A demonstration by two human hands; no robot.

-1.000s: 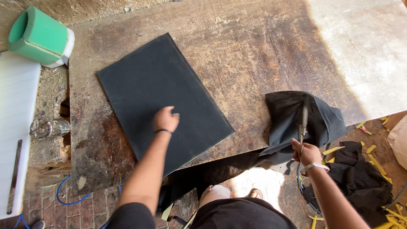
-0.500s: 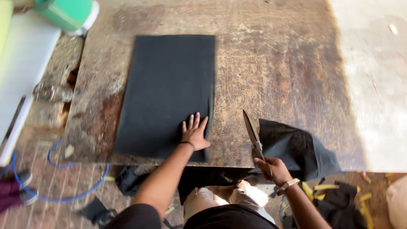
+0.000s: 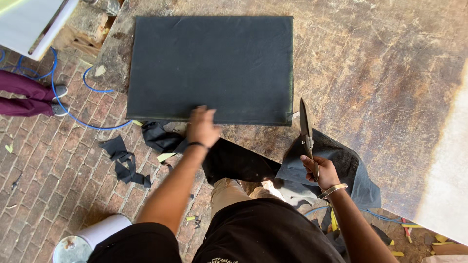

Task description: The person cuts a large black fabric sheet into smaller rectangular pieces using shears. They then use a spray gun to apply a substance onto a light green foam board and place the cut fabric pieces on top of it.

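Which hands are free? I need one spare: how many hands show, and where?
2. The left hand lies on the near edge of the black sheet; the right hand grips scissors, blades up, over dark cloth at the table edge.

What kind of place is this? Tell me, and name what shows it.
Probably a cutting workshop for fabric or leather: a scarred wooden worktable, a black sheet laid flat, shears in the right hand, black offcuts on brick floor.
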